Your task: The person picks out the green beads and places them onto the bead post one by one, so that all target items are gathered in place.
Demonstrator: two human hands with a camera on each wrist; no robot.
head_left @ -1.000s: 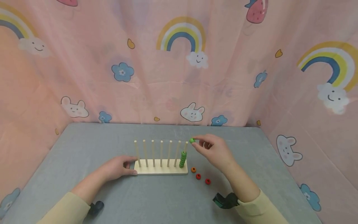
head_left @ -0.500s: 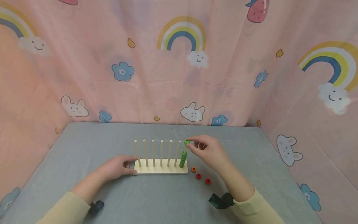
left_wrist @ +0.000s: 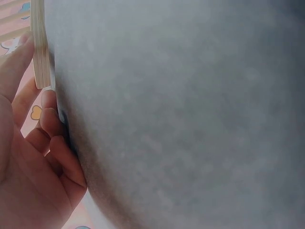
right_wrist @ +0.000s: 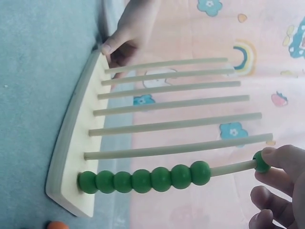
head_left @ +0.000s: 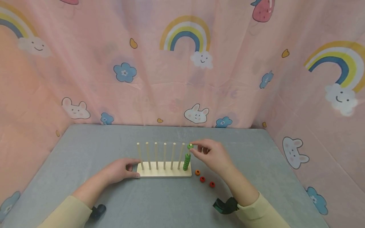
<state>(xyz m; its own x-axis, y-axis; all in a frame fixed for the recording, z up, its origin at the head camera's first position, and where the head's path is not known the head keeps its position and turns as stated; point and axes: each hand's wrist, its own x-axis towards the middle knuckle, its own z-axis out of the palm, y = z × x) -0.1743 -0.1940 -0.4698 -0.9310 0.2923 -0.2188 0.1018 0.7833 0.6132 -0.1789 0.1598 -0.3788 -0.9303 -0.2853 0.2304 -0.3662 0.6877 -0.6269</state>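
Note:
A pale wooden peg rack point(head_left: 163, 174) with a row of upright pegs stands on the table. My left hand point(head_left: 118, 171) grips its left end, thumb at the front corner and a finger behind, as the base end point(left_wrist: 42, 57) in the left wrist view shows. My right hand point(head_left: 215, 155) pinches a green bead point(right_wrist: 260, 161) between thumb and finger. The bead is around the tip of the rightmost peg, whose end shows through the hole. Lower on that peg, several green beads point(right_wrist: 161, 179) are stacked against the base, with bare peg between. The other pegs carry no beads.
On the grey table point(head_left: 159, 202), right of the rack, lie an orange bead point(head_left: 197, 172), a red bead point(head_left: 202, 179) and another red bead point(head_left: 212, 184). A pink patterned curtain point(head_left: 171, 95) hangs behind and at both sides. Dark devices point(head_left: 226, 205) sit at the wrists.
My right hand has moved left with the green bead, from beside the rightmost peg to over its tip, then slightly down onto it. The left hand and rack have stayed put.

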